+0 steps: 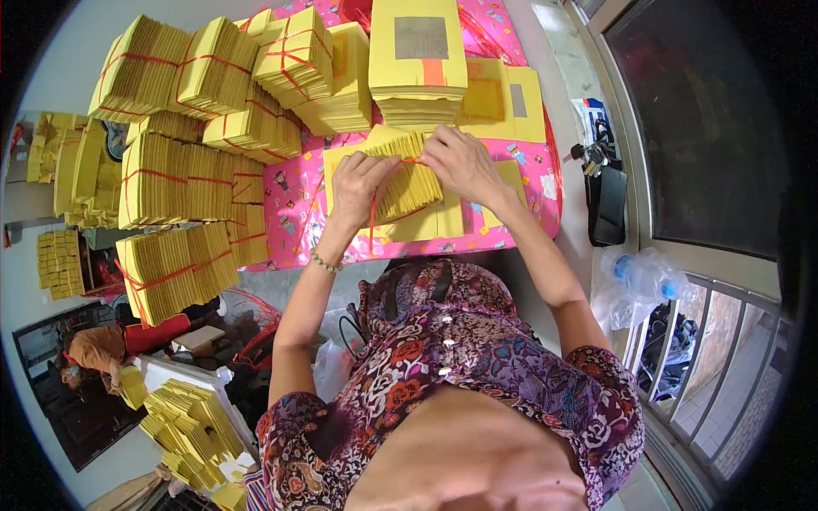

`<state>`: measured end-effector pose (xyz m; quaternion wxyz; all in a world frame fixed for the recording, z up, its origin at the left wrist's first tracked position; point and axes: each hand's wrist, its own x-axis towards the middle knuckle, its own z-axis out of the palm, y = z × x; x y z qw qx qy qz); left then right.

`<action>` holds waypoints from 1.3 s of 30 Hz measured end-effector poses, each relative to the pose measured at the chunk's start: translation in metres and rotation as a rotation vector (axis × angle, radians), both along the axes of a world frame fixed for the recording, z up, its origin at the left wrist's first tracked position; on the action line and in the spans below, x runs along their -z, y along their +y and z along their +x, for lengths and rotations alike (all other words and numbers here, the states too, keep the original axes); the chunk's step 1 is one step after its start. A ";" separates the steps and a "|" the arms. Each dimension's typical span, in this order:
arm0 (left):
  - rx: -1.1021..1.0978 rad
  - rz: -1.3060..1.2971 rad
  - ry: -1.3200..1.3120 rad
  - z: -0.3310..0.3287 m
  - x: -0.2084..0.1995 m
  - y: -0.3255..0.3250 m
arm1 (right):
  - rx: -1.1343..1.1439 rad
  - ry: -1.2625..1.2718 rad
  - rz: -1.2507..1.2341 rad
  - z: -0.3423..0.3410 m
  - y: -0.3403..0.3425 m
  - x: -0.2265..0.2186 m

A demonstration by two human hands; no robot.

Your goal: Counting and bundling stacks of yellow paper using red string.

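Observation:
A thick bundle of yellow paper sheets (407,189) lies before me on the table, its edges fanned upward. Across its top runs a red plastic string (412,160), with one end hanging down by the left side. My left hand (362,183) pinches the string at the bundle's upper left. From the other side, my right hand (462,166) grips it at the upper right, fingers bent together. Flat yellow sheets (439,223) lie under the bundle. The string's crossing between my fingers is partly hidden.
Tied yellow bundles (153,186) stand piled at the left of the pink patterned table cover (285,200). Ahead is a tall yellow stack (417,85). Keys (594,155) and a black phone (611,204) lie on the right ledge. Another person (100,353) handles yellow paper at lower left.

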<state>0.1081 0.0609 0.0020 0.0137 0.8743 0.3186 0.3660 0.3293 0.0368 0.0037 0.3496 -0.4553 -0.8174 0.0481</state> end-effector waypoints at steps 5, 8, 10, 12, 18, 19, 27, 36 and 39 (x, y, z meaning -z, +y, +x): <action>-0.067 -0.049 0.149 -0.010 -0.007 -0.009 | 0.123 0.053 -0.176 0.004 -0.013 0.014; -0.122 -0.123 0.204 -0.009 -0.005 -0.013 | 0.153 0.131 -0.266 0.004 -0.016 0.027; -0.112 -0.303 -0.053 -0.001 -0.009 -0.013 | 0.157 0.204 -0.300 0.002 -0.016 0.035; -0.074 -0.391 -0.059 0.006 -0.013 -0.013 | 0.155 0.274 -0.330 -0.002 -0.016 0.034; 0.252 -1.026 -0.597 0.019 0.003 -0.008 | 0.156 0.301 -0.429 0.000 -0.016 0.034; 0.254 -1.028 -0.597 0.018 0.004 -0.005 | 0.153 0.283 -0.390 0.000 -0.017 0.035; 0.149 -0.703 -0.261 0.016 0.011 0.001 | 0.156 0.205 -0.277 0.001 -0.014 0.036; 0.028 -0.806 -0.228 0.034 0.001 0.009 | 0.115 -0.039 0.165 -0.012 -0.013 0.006; 0.026 -0.718 -0.045 0.031 0.001 0.019 | 0.057 -0.049 0.343 -0.012 0.000 0.006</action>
